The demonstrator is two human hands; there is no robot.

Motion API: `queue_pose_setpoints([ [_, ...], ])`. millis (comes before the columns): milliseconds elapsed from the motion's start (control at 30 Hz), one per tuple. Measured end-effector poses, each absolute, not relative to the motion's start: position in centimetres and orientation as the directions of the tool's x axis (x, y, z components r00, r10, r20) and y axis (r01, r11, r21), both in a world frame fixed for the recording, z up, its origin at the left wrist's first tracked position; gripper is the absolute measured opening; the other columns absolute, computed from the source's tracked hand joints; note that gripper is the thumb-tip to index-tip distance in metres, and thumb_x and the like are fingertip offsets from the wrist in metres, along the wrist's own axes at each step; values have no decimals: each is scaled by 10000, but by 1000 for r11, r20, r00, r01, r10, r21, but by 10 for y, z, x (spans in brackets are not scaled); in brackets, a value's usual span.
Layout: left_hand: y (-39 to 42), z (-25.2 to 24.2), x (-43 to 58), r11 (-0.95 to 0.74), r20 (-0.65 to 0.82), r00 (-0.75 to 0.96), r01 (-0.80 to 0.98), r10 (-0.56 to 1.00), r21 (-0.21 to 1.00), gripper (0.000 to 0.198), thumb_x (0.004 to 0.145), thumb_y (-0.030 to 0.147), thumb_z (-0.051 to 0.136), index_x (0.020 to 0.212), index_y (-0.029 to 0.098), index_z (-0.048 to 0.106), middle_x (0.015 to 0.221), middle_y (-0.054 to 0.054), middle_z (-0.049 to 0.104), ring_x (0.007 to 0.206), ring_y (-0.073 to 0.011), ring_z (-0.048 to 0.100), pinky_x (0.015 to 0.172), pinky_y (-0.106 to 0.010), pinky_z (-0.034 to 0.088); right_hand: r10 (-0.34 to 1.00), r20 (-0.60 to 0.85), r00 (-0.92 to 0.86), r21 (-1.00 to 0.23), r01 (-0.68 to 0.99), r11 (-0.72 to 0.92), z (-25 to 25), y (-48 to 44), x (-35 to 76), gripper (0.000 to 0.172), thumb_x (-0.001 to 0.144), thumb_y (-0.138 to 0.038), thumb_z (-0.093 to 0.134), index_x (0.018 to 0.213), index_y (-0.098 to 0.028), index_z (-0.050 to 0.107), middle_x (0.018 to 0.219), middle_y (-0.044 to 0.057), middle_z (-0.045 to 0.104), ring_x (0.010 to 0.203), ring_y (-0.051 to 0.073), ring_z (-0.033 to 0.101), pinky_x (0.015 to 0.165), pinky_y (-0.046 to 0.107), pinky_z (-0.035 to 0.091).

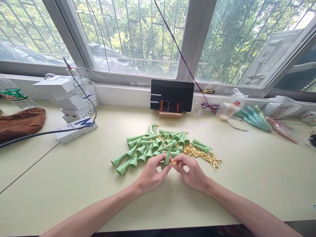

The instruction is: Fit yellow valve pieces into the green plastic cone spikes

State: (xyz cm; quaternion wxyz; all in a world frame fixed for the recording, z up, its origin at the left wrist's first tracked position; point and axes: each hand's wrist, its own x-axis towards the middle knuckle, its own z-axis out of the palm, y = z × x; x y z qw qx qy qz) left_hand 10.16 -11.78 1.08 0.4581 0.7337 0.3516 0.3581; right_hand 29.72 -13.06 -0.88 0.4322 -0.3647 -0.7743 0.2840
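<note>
My left hand [151,174] is closed around a green plastic cone spike [167,157], tip pointing up and away. My right hand [191,171] pinches a small yellow plastic piece [174,162] right beside the cone's wide end. Both hands hover just above the pale table [74,184]. Directly behind them lies a pile of several green cone spikes [148,146]. A heap of small yellow pieces [203,156] spreads to the right of that pile.
A black tablet [172,93] with a phone [171,106] leaning on it stands at the windowsill. White boxes [71,98] are stacked at the back left beside a brown cloth [21,121] and a black cable. Bags with teal parts [254,117] lie at the back right.
</note>
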Motion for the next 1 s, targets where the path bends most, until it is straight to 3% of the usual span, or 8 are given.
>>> queue_pose_setpoints([
  [633, -118, 11, 102, -349, 201, 521, 202, 830, 915, 175, 952, 332, 534, 909, 176, 602, 795, -14, 585, 727, -142, 527, 689, -260, 443, 794, 457, -401, -707, 378, 598, -8, -128, 301, 190, 996, -262, 455, 867, -199, 579, 688, 7, 605, 585, 130, 531, 560, 239, 414],
  [1000, -118, 11, 101, -441, 266, 533, 232, 803, 867, 151, 958, 287, 515, 896, 176, 598, 780, -8, 569, 693, -129, 456, 657, -255, 389, 812, 419, -406, -744, 360, 563, -7, -127, 301, 194, 985, -241, 459, 836, -192, 572, 627, -22, 536, 550, 117, 478, 547, 227, 373],
])
